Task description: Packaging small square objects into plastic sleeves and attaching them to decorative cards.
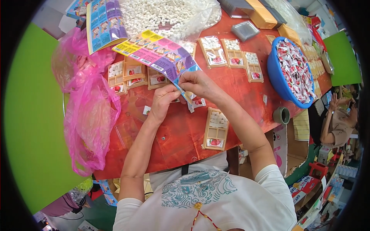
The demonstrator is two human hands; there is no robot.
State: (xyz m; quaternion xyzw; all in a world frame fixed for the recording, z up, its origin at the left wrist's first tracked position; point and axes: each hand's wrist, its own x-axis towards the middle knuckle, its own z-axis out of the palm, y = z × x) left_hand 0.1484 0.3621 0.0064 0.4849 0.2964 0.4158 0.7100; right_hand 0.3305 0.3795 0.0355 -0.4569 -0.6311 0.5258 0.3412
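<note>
A long printed sheet (pixel 156 52) in yellow, pink, purple and blue, looking like a sheet of labels, bends down over the table. My left hand (pixel 163 102) pinches its lower end. Close beside it, my right hand (pixel 197 82) has its fingers closed on the same blue end. Under the hands lies a small white-and-red sachet (pixel 199 102), partly covered by the sheet. A tan compartment tray (pixel 216 129) with white cubes and a sachet rests near the table's front edge. More such trays (pixel 135 71) stand behind my left hand, partly overlapping.
A big heap of white cubes (pixel 165 17) in clear plastic covers the far side. Filled trays (pixel 233 52) stand at back right, beside a blue basin (pixel 274 65) of sachets. Pink plastic bags (pixel 88 111) hang at the left edge. A green cup (pixel 281 115) stands at the right edge.
</note>
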